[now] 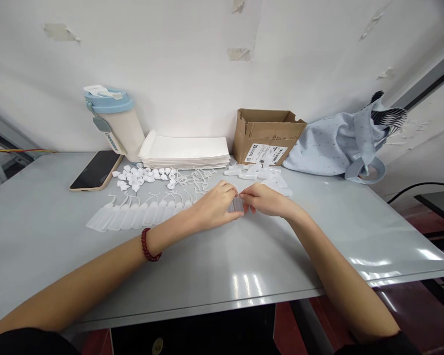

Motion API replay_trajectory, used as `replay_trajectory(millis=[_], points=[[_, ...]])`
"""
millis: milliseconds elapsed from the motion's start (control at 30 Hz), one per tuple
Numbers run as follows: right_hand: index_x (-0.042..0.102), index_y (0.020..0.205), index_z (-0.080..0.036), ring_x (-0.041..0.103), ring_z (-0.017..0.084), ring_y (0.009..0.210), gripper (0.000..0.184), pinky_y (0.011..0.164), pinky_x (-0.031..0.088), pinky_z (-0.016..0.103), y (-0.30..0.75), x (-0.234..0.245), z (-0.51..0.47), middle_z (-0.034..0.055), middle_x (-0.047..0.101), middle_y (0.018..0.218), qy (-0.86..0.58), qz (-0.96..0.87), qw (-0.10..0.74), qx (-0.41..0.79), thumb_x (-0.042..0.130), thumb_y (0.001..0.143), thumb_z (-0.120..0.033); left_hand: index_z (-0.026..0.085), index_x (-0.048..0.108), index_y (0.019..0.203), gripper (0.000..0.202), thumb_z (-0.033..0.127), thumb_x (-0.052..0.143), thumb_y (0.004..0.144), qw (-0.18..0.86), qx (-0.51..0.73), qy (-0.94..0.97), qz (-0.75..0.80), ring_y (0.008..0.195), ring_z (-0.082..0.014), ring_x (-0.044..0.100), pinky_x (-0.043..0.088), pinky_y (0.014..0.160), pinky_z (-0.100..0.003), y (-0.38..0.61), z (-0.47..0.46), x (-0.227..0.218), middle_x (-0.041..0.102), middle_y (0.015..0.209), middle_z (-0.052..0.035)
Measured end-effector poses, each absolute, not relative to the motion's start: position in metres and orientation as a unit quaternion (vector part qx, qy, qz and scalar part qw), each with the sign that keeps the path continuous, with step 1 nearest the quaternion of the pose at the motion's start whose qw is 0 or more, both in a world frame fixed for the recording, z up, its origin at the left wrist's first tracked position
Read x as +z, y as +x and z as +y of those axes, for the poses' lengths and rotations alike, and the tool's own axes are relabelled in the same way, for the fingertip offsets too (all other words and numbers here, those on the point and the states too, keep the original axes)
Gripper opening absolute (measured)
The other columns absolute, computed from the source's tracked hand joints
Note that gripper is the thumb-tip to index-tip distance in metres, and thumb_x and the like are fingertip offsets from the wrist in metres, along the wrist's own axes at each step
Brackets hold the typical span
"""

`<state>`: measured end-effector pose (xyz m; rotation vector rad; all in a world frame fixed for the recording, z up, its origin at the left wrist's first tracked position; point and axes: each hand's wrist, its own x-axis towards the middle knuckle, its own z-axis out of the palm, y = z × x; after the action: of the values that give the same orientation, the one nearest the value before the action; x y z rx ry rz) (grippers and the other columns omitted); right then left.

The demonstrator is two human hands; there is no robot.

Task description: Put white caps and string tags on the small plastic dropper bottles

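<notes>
My left hand [215,203], with a dark red bead bracelet [146,245] on its wrist, curls its fingers and thumb around a small translucent plastic tube [238,205]. Right up against it, my right hand [264,198] is closed in a pinch at the tube's upper end; what its fingertips hold is hidden. To the left lies a slanted row of translucent tubes [140,215] with white cords at their tops, partly covered by my left hand and forearm. Loose white caps [135,178] and a tangle of short white cords [194,178] lie behind the row. More loose translucent tubes [277,183] lie beyond my right hand.
Along the wall on the grey table [281,266] stand a phone [98,170], a cream tumbler with blue lid [122,128], a stack of white envelope-like packets [187,150], an open cardboard box [268,140] and a light blue cloth bag [329,140].
</notes>
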<state>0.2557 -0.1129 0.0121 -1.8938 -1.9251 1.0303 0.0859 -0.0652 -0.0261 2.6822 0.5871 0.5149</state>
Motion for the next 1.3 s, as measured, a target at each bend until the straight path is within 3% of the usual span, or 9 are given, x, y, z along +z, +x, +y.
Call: replay_trajectory(millis=[333,600,833,1033,1167,1300], points=[[0.051,0.053,-0.018,0.051,0.015,0.057,0.027,0.058,0.037,0.028,0.258,0.006,-0.112,0.0016,0.058,0.056,-0.639,-0.671,0.132,0.353,0.044,0.079,-0.019,0.011,0.061,0.093,0.025,0.033,0.062,0.082,0.149,0.166,0.95,0.22,0.103,-0.0279,0.051,0.048,0.088,-0.039,0.087,-0.069,-0.023,0.063,0.096,-0.0129],[0.042,0.052,-0.02,0.041,0.013,0.057,0.024,0.055,0.028,0.027,0.258,0.004,-0.111,-0.0036,0.044,0.054,-0.639,-0.682,0.153,0.321,0.052,0.074,-0.023,0.007,0.063,0.092,0.029,0.035,0.062,0.082,0.094,0.137,0.964,0.208,0.099,-0.0289,0.052,0.048,0.087,-0.039,0.085,-0.073,-0.016,0.063,0.094,-0.0149],[0.052,0.059,-0.018,0.045,0.014,0.062,0.015,0.059,0.032,0.027,0.257,0.006,-0.111,-0.0017,0.051,0.061,-0.638,-0.688,0.153,0.309,0.052,0.074,-0.022,0.01,0.062,0.091,0.032,0.041,0.059,0.084,0.097,0.157,0.96,0.212,0.1,-0.0293,0.051,0.047,0.085,-0.042,0.083,-0.072,-0.01,0.063,0.094,-0.0139],[0.063,0.068,-0.016,0.051,0.016,0.064,0.014,0.06,0.036,0.028,0.258,0.005,-0.11,0.0011,0.06,0.065,-0.649,-0.685,0.157,0.292,0.053,0.076,-0.022,0.014,0.058,0.079,0.034,0.031,0.034,0.097,0.123,0.222,0.926,0.278,0.098,-0.0267,0.051,0.045,0.086,-0.043,0.081,-0.058,-0.008,0.062,0.086,-0.0113],[0.068,0.081,-0.014,0.054,0.016,0.06,0.015,0.059,0.039,0.029,0.258,0.005,-0.109,0.0016,0.063,0.064,-0.662,-0.668,0.158,0.303,0.055,0.077,-0.02,0.021,0.041,0.059,0.04,0.028,0.029,0.097,0.135,0.252,0.9,0.328,0.079,-0.0237,0.053,0.046,0.076,-0.04,0.078,-0.048,-0.002,0.054,0.064,-0.006],[0.07,0.086,-0.014,0.058,0.017,0.062,0.017,0.06,0.042,0.03,0.26,0.003,-0.108,0.0044,0.068,0.076,-0.669,-0.663,0.154,0.298,0.057,0.078,-0.021,0.022,0.03,0.055,0.04,0.028,0.032,0.094,0.13,0.277,0.887,0.344,0.071,-0.0217,0.052,0.046,0.071,-0.038,0.076,-0.045,0.002,0.048,0.057,-0.0033]])
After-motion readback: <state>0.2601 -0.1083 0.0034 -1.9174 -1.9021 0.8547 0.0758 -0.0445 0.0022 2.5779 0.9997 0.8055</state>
